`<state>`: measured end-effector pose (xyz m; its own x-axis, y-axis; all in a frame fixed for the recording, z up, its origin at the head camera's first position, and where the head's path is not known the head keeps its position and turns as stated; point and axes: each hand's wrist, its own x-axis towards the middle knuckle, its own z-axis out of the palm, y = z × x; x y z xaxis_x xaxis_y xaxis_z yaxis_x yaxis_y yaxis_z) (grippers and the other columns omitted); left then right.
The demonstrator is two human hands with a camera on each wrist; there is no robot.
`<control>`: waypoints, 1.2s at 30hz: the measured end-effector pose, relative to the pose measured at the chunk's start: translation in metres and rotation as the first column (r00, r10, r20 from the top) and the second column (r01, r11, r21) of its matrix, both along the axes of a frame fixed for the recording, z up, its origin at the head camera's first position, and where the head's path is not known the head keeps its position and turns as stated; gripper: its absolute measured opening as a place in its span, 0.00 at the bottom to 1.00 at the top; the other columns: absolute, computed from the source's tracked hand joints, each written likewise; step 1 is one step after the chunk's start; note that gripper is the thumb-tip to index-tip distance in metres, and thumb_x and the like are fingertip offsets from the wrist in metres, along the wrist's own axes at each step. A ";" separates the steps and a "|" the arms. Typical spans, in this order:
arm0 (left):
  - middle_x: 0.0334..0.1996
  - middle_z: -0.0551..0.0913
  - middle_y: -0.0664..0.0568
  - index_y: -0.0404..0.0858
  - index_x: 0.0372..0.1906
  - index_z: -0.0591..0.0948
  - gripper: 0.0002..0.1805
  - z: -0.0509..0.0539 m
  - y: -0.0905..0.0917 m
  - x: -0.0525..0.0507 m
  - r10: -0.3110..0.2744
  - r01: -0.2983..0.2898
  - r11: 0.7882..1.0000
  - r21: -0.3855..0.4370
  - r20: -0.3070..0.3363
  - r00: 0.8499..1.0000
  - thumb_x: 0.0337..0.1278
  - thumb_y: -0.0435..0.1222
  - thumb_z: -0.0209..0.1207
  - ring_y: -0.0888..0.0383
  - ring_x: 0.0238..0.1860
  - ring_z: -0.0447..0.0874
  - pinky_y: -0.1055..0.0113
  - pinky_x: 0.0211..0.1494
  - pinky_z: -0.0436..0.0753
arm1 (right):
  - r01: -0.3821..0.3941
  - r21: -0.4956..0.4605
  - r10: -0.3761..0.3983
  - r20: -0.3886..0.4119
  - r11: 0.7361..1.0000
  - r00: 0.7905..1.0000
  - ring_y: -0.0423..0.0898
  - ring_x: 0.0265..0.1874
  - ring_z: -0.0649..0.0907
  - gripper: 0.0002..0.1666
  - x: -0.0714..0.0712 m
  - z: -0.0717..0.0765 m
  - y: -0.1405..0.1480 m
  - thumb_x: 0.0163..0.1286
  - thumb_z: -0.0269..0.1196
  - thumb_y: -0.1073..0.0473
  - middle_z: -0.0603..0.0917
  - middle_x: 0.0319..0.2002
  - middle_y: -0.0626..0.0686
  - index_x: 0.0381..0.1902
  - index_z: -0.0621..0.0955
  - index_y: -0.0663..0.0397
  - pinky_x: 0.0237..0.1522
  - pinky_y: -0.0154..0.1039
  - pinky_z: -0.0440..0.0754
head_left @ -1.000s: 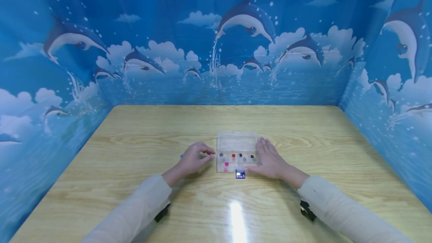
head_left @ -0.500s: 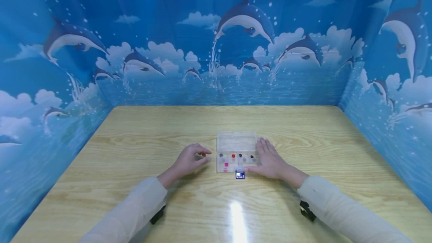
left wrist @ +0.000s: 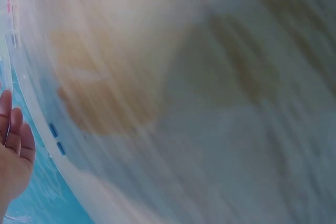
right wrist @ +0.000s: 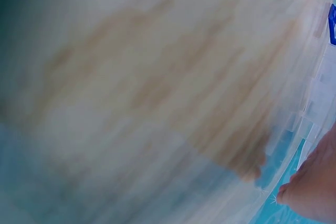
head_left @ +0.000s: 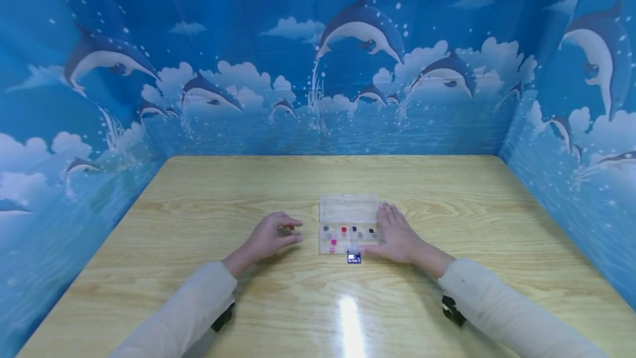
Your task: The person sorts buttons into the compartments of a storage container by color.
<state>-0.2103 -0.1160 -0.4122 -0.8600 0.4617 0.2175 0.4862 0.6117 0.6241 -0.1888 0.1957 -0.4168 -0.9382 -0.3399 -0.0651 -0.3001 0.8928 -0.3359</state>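
Observation:
A clear plastic compartment box lies on the table with its lid folded back. Several small round pieces sit in its compartments, among them a red piece, a pink piece and dark ones. My right hand rests along the box's right side, fingers extended and thumb near the front edge. Left of the box, apart from it, is my left hand, thumb and forefinger spread. A small reddish spot shows by its fingers; whether it is a held piece is unclear. Two small blue pieces lie near this hand.
A blue-and-white tag sits at the box's front edge. The wood-grain table ends at a blue dolphin-print curtain behind and at both sides. Light glares off the table in front of the box.
My left hand has drawn back leftward from the box's left side, and its thumb and forefinger have spread. It now covers the blue piece seen earlier. The right hand and box have stayed put.

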 end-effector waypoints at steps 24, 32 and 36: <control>0.28 0.79 0.50 0.33 0.42 0.83 0.19 -0.003 -0.029 0.002 0.022 -0.022 0.999 -0.026 -0.005 1.000 0.42 0.37 0.69 0.57 0.32 0.76 0.66 0.37 0.79 | -0.005 0.000 0.005 -0.001 1.000 1.000 0.66 0.71 0.44 0.67 0.000 0.000 0.000 0.56 0.55 0.26 0.41 0.71 0.70 0.70 0.44 0.73 0.71 0.57 0.43; 0.28 0.80 0.51 0.34 0.40 0.84 0.18 -0.007 -0.036 0.003 0.045 -0.047 0.998 -0.031 -0.040 0.998 0.40 0.39 0.70 0.60 0.31 0.76 0.69 0.38 0.78 | -0.003 0.005 0.003 0.007 1.000 1.000 0.66 0.71 0.43 0.67 0.000 0.001 0.000 0.56 0.55 0.27 0.41 0.71 0.71 0.69 0.44 0.74 0.71 0.58 0.42; 0.27 0.80 0.51 0.33 0.40 0.84 0.18 -0.008 -0.040 0.003 0.037 -0.038 0.999 -0.021 -0.052 0.998 0.41 0.38 0.70 0.60 0.30 0.76 0.70 0.36 0.79 | -0.002 0.003 0.002 0.006 1.000 1.000 0.66 0.71 0.43 0.67 0.000 0.001 0.000 0.56 0.55 0.27 0.41 0.71 0.71 0.69 0.44 0.74 0.71 0.57 0.42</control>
